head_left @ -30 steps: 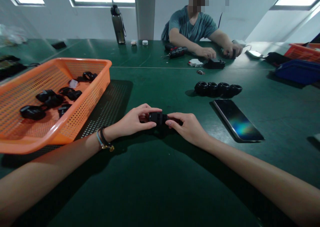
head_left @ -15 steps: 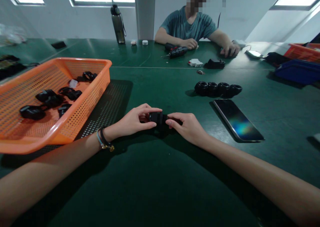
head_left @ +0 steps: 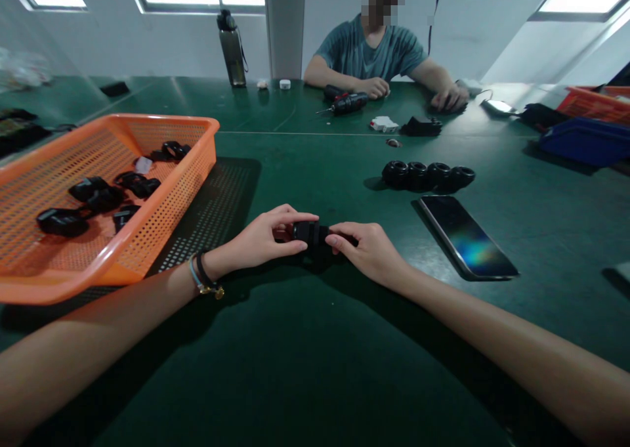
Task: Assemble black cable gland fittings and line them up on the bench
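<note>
Between my two hands, just above the green table (head_left: pixel 315 368), is a small black part (head_left: pixel 310 232). My left hand (head_left: pixel 263 238) grips its left end with thumb and fingers. On the other side, my right hand (head_left: pixel 367 247) pinches its right end. The part's fine details are too dark to tell. Several black round pieces (head_left: pixel 428 174) stand in a row beyond my right hand. More black parts (head_left: pixel 98 194) lie inside the orange basket (head_left: pixel 167 217) on the left.
A phone (head_left: pixel 465 237) lies right of my right hand. Across the table sits a person (head_left: pixel 374 50) with a power drill (head_left: pixel 347 102) near one hand. A bottle (head_left: pixel 231 50) stands at the back; a blue bin (head_left: pixel 588 142) is at the right.
The view has shifted very slightly. Both hands keep the same hold on the black part, with no clear movement.
</note>
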### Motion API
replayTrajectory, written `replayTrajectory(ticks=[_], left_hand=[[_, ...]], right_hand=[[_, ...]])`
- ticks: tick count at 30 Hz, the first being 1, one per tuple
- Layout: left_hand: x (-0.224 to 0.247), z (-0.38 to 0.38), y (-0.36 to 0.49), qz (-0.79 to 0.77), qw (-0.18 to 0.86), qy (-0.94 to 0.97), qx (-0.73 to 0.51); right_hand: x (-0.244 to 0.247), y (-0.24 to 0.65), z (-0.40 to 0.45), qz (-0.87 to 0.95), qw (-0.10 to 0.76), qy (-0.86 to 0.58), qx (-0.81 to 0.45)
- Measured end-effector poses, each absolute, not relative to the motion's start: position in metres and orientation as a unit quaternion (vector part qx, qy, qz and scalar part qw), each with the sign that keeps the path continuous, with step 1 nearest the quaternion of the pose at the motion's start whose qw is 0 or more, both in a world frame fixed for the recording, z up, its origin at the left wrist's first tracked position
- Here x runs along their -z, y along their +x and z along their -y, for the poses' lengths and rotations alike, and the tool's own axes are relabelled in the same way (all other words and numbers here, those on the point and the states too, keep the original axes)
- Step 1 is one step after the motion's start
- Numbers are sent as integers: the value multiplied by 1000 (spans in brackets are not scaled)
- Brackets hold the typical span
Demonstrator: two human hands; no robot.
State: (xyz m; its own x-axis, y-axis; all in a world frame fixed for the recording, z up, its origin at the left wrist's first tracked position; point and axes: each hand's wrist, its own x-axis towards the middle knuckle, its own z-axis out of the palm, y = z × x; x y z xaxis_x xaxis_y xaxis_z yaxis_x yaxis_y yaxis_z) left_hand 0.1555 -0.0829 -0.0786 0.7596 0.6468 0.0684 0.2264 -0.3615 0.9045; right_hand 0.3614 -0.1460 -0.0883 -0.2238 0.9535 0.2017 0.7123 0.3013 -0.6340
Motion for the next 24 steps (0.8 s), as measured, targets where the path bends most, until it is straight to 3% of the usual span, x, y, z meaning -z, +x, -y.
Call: replayTrajectory(ticks=[12, 24], left_hand=[[79, 83, 156, -273, 498, 794, -216], [80, 81, 156, -272, 492, 796, -226]], right_hand=[[87, 360, 147, 753, 287, -554, -209], [90, 360, 152, 726, 387, -510, -252]])
